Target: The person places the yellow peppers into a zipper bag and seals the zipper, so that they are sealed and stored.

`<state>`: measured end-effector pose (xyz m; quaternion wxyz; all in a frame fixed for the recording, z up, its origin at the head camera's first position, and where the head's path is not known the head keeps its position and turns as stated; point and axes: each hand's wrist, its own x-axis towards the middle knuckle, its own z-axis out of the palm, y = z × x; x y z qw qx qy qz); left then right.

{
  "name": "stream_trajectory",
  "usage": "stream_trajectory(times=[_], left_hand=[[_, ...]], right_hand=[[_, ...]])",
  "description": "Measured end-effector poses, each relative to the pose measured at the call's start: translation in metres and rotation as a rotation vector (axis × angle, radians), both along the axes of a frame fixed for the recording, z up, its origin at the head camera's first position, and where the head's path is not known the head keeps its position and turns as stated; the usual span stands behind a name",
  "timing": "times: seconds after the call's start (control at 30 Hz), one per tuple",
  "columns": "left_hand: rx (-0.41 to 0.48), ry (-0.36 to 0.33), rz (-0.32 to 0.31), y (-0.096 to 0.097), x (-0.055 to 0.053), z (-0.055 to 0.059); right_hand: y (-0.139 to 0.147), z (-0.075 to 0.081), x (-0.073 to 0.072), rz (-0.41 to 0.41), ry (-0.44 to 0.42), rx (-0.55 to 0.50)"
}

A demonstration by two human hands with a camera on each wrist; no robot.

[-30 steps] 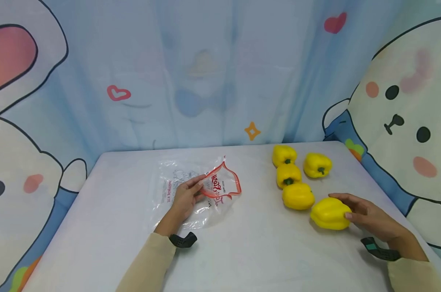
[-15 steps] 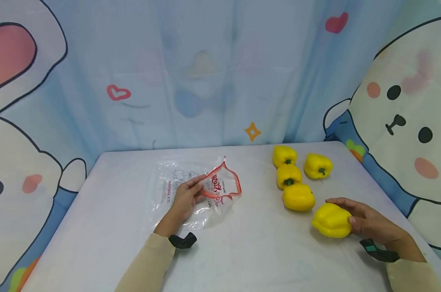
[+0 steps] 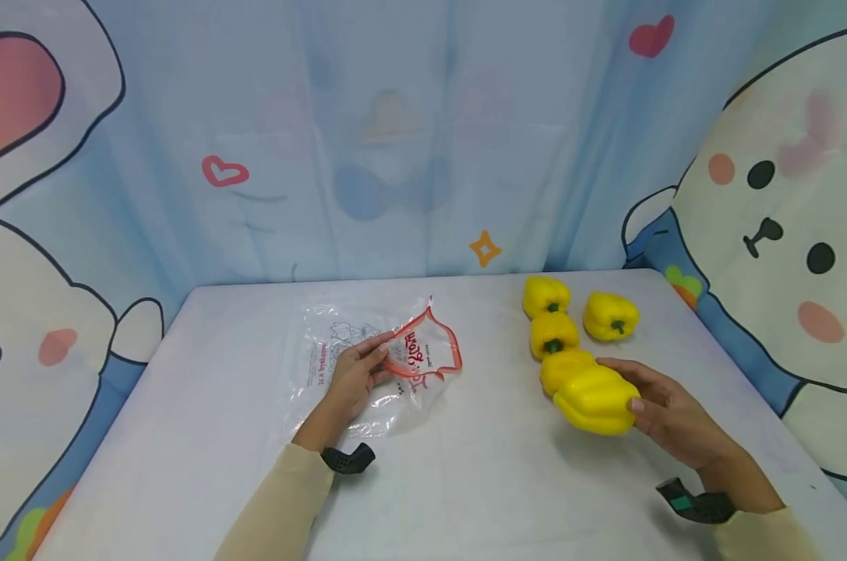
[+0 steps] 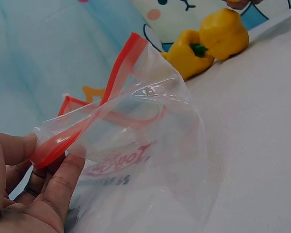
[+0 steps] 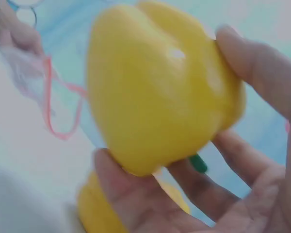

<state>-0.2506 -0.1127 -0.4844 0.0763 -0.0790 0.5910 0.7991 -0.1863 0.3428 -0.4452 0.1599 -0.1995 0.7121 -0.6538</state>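
Note:
A yellow bell pepper (image 3: 597, 400) is gripped by my right hand (image 3: 679, 417), raised off the table, with a shadow beneath it. In the right wrist view, thumb and fingers curve round the pepper (image 5: 160, 87) and its green stem shows below. My left hand (image 3: 353, 382) pinches the red-edged mouth of a clear zip bag (image 3: 426, 351) lying on the table. The bag's mouth gapes in the left wrist view, where thumb and fingers hold the red strip (image 4: 58, 148). One more yellow pepper (image 3: 559, 366) is partly hidden behind the held one.
Two yellow peppers, one at the back (image 3: 545, 296) and one in front of it (image 3: 554, 335), form a row on the right of the white table (image 3: 465, 483). Another pepper (image 3: 610, 316) sits to their right. A printed curtain (image 3: 395, 140) hangs behind the table.
My right hand has lifted the pepper off the table and moved it left, in front of the nearest pepper in the row. The left hand stays at the bag's mouth.

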Motion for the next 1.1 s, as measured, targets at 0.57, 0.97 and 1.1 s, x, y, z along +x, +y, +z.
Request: stream_trajectory(times=[0.57,0.97,1.1], left_hand=[[-0.004,-0.021,0.020,-0.006,0.001,0.002],[0.006,-0.016,0.011,-0.001,-0.002,0.001],[0.018,-0.003,-0.005,0.002,-0.002,0.000]], right_hand=[[-0.081,0.003,0.011,-0.333,0.070,-0.152],[-0.143,0.015,-0.011,-0.257,0.002,-0.113],[-0.169,0.021,-0.027,-0.202,-0.071,-0.223]])
